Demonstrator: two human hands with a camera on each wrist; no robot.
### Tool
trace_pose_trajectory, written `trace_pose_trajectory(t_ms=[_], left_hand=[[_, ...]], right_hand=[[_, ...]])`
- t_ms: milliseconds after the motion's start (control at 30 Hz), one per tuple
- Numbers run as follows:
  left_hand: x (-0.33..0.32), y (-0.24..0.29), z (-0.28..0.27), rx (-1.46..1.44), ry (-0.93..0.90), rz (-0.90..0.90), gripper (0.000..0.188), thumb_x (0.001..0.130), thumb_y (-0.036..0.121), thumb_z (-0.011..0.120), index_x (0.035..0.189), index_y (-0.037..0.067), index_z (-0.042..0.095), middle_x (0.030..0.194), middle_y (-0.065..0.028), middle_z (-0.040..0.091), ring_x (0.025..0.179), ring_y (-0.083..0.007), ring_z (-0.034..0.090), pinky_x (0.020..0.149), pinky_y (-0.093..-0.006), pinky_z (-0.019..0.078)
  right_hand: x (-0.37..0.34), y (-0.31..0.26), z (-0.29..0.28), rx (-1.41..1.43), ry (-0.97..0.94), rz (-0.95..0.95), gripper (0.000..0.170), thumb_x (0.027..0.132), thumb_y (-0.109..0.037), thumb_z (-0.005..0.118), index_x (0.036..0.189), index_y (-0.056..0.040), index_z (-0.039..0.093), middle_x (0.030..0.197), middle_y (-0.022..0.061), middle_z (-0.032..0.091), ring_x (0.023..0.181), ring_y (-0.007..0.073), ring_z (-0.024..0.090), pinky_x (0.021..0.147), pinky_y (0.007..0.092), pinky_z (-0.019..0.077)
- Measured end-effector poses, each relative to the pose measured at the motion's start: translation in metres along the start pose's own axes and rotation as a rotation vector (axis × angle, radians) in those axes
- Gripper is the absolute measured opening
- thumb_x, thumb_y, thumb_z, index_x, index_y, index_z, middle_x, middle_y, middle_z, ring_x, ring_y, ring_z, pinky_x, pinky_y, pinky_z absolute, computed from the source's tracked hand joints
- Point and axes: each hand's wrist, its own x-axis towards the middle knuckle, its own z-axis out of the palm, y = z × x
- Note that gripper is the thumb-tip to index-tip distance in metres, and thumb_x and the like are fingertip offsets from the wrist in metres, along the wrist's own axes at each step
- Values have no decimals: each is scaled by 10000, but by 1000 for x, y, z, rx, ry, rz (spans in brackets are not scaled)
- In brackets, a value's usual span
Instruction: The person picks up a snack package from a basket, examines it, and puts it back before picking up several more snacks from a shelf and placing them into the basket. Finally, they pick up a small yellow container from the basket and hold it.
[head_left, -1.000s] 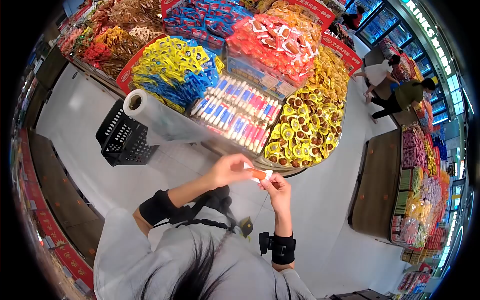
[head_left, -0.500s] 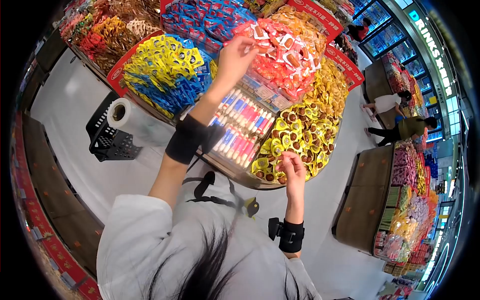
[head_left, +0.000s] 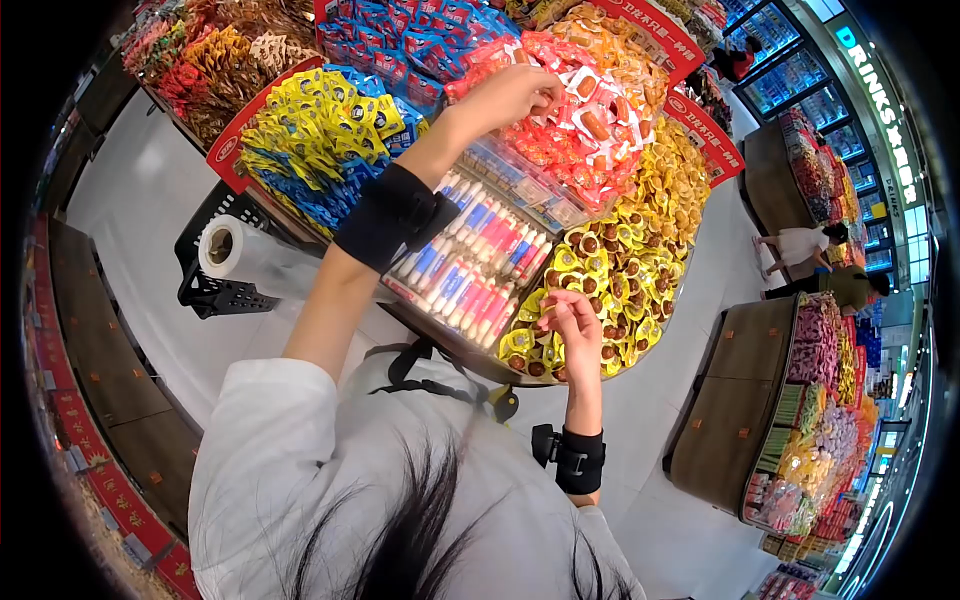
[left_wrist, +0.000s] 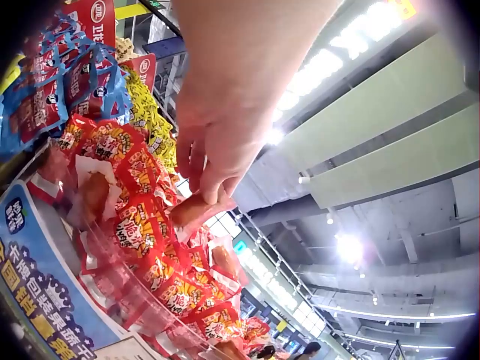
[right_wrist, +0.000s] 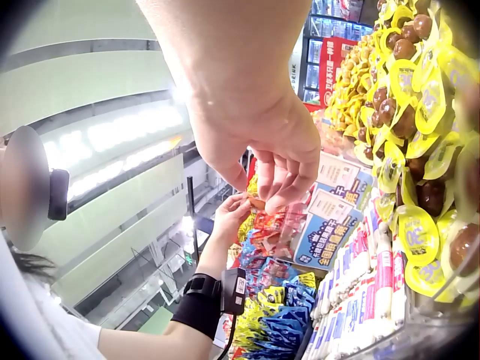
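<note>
"One small packet (left_wrist: 191, 212) — and the left hand (left_wrist: 225, 139) has it pinched near one end, thumb against fingertips. Where does it sit?"

"Just over the heap of red packets (left_wrist: 142, 232); whether it touches them, I can't tell. Brown filling shows through the clear wrapper."

"How would it handle?"

"Light, I'd guess, and soft enough to dent, so little force should do. The wrapper looks glossy and might slide under dry fingertips."

"Best place to take hold?"

"The flat end, I'd say — pinched there, the filling should escape squashing. Round the middle, a hard squeeze would probably deform it. I doubt a knock would break it, though the thin film could tear."

"And the other grip?"

"The right hand (head_left: 575, 325) holds nothing; its fingers are loosely bent near the yellow packets (head_left: 625, 285)."
</note>
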Motion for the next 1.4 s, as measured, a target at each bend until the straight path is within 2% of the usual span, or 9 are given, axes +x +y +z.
trace_pose_trajectory(t_ms=[167,267,367,667,1000,1100,1200,1300,1400], left_hand=[[14,23,-11,-185,-253,-213,130,713,-28,505,829,-14,560,667,-110,575,615,-197,572,544,-317,423],[16,16,-4,-111,-304,-206,100,767,24,505,848,11,562,700,-71,561,623,-155,554,634,-274,471],[17,27,-7,-132,-343,-299,78,748,28,510,814,10,548,679,-80,558,612,-152,543,604,-281,452],[12,3,15,133,-247,-138,54,658,22,528,693,5,490,647,-118,534,619,-244,558,574,-341,429],[9,7,22,295,-255,-155,53,716,64,547,734,14,542,747,-135,571,729,-282,577,616,-369,446],[7,15,9,181,-256,-278,124,755,136,566,828,36,568,829,-132,577,808,-291,564,683,-362,448],[0,30,0,274,406,-95,234,770,211,592,945,57,567,927,-122,567,906,-286,539,771,-348,431],[-14,58,-23,237,645,-168,304,771,239,600,1014,64,549,988,-117,549,967,-289,512,831,-344,405],[-37,74,-32,252,681,-196,322,766,222,595,1032,59,517,998,-118,526,959,-287,504,834,-352,407]], right_hand=[[7,-2,5,-5,-6,9,172,885,-132,476,995,-14,534,872,50,590,686,72,532,639,202,419],[11,-3,7,-29,-28,0,192,886,-153,474,999,-10,534,876,50,574,697,88,536,648,218,424],[15,-3,7,-31,-49,-12,206,887,-165,475,1004,-5,533,882,53,566,703,96,537,650,227,426],[20,-4,5,-13,-40,-37,215,887,-164,477,1013,0,535,888,60,566,705,99,533,643,227,423],[18,0,6,16,-43,-30,204,887,-154,475,1010,-2,533,896,74,561,701,112,524,651,239,423],[12,2,1,53,-23,-59,201,889,-156,472,1008,-4,530,900,84,561,701,121,522,654,245,424],[6,5,-7,84,27,-52,198,891,-157,469,1006,-6,528,904,91,562,699,128,520,652,250,425],[1,3,-12,90,37,-55,192,892,-153,465,1004,-12,530,903,86,563,700,124,522,652,247,427],[-4,2,-16,83,27,-64,188,891,-153,465,1000,-14,531,901,80,565,703,120,526,651,244,430]])
